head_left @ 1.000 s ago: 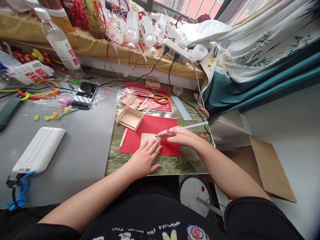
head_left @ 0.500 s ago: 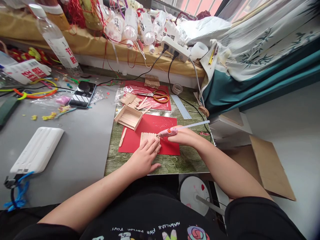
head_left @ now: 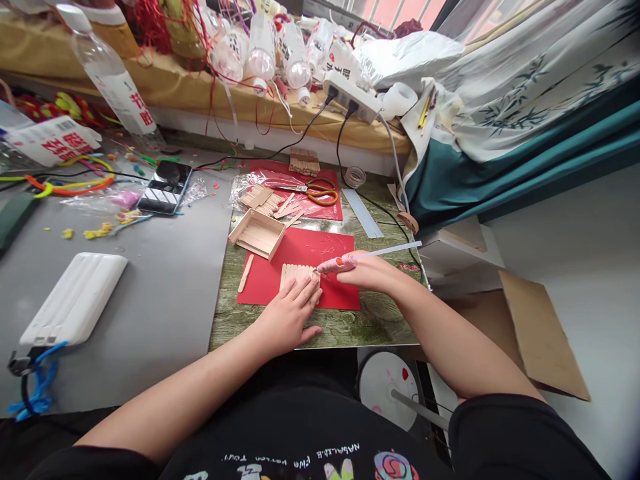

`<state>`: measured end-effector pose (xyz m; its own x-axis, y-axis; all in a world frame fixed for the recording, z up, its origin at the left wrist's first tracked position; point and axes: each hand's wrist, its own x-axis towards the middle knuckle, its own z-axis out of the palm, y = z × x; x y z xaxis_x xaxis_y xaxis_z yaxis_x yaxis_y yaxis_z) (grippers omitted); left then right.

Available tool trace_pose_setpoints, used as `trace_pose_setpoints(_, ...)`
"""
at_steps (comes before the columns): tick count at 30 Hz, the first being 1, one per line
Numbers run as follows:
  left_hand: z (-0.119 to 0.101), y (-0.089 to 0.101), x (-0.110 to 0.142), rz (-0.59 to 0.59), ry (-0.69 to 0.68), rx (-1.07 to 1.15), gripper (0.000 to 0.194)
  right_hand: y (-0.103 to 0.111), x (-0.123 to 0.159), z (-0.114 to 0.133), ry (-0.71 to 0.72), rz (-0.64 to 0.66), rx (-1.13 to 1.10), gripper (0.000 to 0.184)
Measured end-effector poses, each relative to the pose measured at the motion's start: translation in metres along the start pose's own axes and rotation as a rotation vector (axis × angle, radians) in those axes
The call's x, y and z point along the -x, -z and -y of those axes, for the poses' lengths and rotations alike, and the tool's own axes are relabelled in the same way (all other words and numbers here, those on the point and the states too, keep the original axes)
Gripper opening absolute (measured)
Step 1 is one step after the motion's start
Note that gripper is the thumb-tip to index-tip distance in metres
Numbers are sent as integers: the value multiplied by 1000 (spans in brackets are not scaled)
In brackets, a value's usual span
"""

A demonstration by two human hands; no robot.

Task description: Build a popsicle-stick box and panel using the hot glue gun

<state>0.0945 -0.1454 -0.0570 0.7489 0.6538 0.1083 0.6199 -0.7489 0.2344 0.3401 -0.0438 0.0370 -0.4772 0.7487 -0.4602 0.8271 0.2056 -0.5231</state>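
Observation:
My left hand [head_left: 290, 313] lies flat, fingers spread, pressing down a row of wooden craft sticks [head_left: 296, 272] on a red paper sheet [head_left: 320, 252]. My right hand [head_left: 367, 272] is closed round a pink hot glue gun [head_left: 336, 265], its nozzle touching the right end of the stick row. A clear glue stick [head_left: 393, 250] juts from the gun's back. A small open box of craft sticks [head_left: 257, 233] sits just behind on the red sheet, and a single loose stick [head_left: 246, 273] lies to the left.
Orange-handled scissors [head_left: 320, 193] and more sticks [head_left: 263, 199] lie on a second red sheet behind. A phone [head_left: 167, 187], a white case [head_left: 75, 297], pipe cleaners [head_left: 70, 183] and bottles [head_left: 107, 70] crowd the left. A power strip [head_left: 350, 97] with black cables sits on the ledge.

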Motion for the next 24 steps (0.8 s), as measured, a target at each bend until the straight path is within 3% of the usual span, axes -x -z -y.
trace_pose_setpoints(8, 0, 2, 0, 15, 6, 16, 83, -6, -1, -8, -24, -24, -140, 57)
trace_pose_setpoints(24, 0, -2, 1, -3, 5, 3, 82, -4, 2, -10, -20, 9, -140, 61)
